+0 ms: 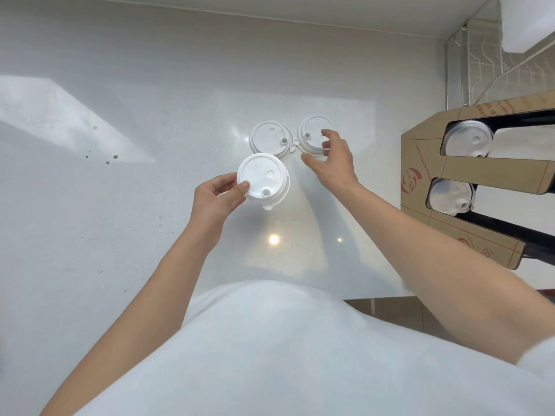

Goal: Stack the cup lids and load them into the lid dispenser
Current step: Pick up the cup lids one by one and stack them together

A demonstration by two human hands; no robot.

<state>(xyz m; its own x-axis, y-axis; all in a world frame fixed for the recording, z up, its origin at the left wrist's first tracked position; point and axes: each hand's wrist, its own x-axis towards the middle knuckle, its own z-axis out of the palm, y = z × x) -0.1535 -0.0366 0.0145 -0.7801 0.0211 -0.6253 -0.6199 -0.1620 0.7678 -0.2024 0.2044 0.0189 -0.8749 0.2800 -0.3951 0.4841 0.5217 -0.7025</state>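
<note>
Left hand (214,199): pinching the held lid (262,178) by its near-left rim, thumb on top, fingers curled under, lid lifted clear of the counter (120,205)
Right hand (332,159): fingers spread and open, hovering over the right lid (312,133); I cannot tell whether the tips are touching it
Middle lid (270,139): flat on the counter, just beside the right lid, its near edge tucked under the held one from this angle
Dispenser (468,181): well off to the right, two slots in a brown wrapped face, a lid showing in each
Risk one: the left grip is a rim pinch on one side only, so the lid could tilt or slip if the hand swings fast
Risk two: the two counter lids sit rim to rim, so a clumsy grab at the right one could nudge the middle one away
Risk three: these lids nest one way; if the sip plugs and tabs don't line up, the stack could sit crooked and jam at the slot
Lid look: thin white plastic, round, raised rim, small round vent, a sip plug near the edge and a little pull tab poking out
Handling call: light and a bit flexy, I'd say, so a hard squeeze would likely bend it
</note>
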